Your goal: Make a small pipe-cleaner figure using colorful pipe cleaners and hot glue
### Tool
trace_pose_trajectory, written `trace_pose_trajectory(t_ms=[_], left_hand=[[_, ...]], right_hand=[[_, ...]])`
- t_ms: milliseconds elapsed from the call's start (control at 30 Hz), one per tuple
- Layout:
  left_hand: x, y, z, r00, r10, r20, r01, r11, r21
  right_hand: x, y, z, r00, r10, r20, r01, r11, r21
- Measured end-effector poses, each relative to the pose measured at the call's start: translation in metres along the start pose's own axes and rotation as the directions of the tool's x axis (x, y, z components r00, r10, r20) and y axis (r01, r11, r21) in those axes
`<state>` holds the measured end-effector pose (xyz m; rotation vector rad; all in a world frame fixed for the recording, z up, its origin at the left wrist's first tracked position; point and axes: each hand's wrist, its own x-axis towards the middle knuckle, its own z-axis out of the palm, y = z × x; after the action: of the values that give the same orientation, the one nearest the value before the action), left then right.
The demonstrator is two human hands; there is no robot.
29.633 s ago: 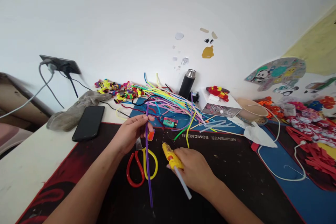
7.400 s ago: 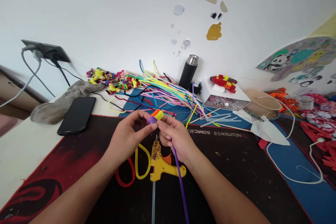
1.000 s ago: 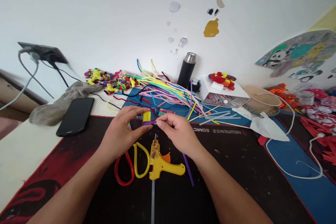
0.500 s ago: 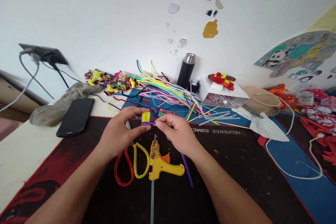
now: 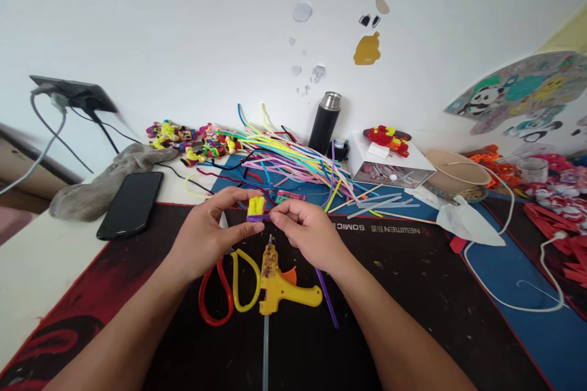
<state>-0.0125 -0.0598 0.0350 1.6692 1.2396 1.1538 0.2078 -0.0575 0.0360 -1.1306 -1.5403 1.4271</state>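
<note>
A small yellow piece [image 5: 256,206] with a purple pipe cleaner [image 5: 257,218] along its lower edge is held up between my two hands. My left hand [image 5: 206,229] pinches the piece between thumb and fingers. The fingers of my right hand [image 5: 306,229] are closed on the purple strand at its right, and a long purple end hangs down below that hand. Just beneath lies a yellow glue gun [image 5: 275,281], nozzle pointing away from me, with a clear glue stick [image 5: 266,348] in its back. Scissors with one red and one yellow handle [image 5: 246,281] rest at its left.
Behind my hands spreads a pile of colored pipe cleaners [image 5: 293,159], with a black flask [image 5: 324,122] beyond. A phone [image 5: 131,204] lies at the left. A white box [image 5: 389,165], clear glue sticks [image 5: 385,204] and a white cable [image 5: 518,308] are at the right.
The yellow piece has turned slightly between my left fingers and shows more of its face. My right fingers have shifted a little left along the purple strand.
</note>
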Motion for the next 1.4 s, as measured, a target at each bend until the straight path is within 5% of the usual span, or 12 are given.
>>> trace_pose_trajectory(t_ms=[267, 533, 833, 1400], left_hand=[[-0.002, 0.002, 0.008, 0.996, -0.073, -0.050, 0.061, 0.978, -0.198], [-0.006, 0.004, 0.026, 0.971, -0.231, -0.056, 0.162, 0.818, -0.552], [-0.010, 0.000, 0.031, 0.975, -0.221, -0.038, 0.152, 0.777, -0.611], [-0.016, 0.001, 0.043, 0.950, -0.165, 0.264, 0.309, 0.613, -0.727]], right_hand=[[0.001, 0.004, 0.008, 0.996, 0.062, 0.071, -0.077, 0.966, 0.246], [0.000, 0.002, 0.015, 0.982, 0.091, 0.164, -0.162, 0.854, 0.495], [-0.001, 0.001, 0.018, 0.973, 0.049, 0.224, -0.171, 0.807, 0.565], [-0.005, 0.000, 0.022, 0.958, -0.012, 0.287, -0.190, 0.725, 0.662]])
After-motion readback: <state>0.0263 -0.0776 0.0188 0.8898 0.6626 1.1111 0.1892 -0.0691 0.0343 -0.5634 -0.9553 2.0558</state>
